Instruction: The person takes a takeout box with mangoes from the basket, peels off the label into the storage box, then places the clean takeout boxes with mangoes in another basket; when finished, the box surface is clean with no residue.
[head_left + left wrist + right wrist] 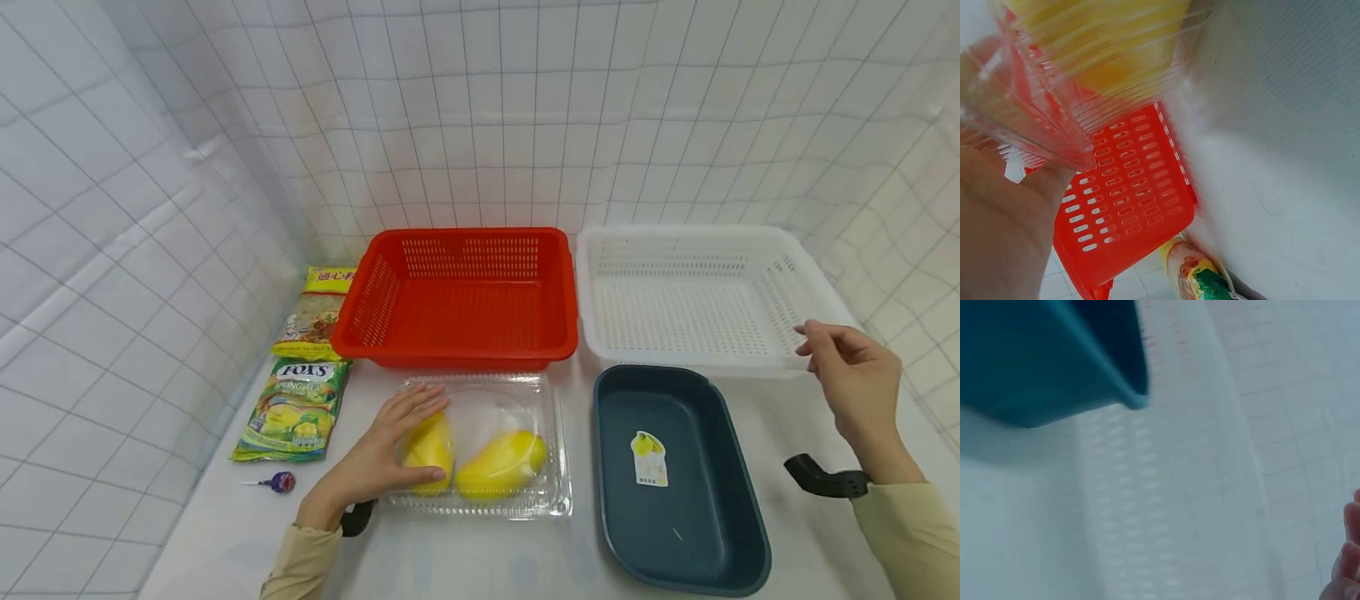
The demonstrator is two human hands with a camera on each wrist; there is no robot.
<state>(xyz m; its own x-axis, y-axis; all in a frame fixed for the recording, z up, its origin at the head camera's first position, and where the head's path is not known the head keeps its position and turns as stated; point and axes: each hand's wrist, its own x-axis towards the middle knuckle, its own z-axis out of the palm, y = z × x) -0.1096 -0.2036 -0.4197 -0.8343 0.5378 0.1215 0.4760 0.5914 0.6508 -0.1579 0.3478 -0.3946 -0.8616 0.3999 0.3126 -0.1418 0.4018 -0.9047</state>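
My left hand (pixel 390 442) rests on the left side of a clear plastic clamshell box (pixel 555 467), its fingers spread over the lid. Inside the box lie two yellow mangoes (pixel 501 465), one partly behind the hand. The left wrist view shows the hand (pixel 1010 219) along the ribbed side of the box. Over the front right corner of a white basket (pixel 690 361) is my right hand (pixel 855 379), fingers loosely bent, holding nothing. Only its fingertips (pixel 1349 565) show at the edge of the right wrist view.
A red basket (pixel 457 362) stands behind the box. A dark blue tray (pixel 678 533) with a mango-picture sticker (pixel 649 458) is at front right. To the left lie a green Fox's candy bag (pixel 292 410), a yellow food packet (pixel 311 317) and a lollipop (pixel 282 482).
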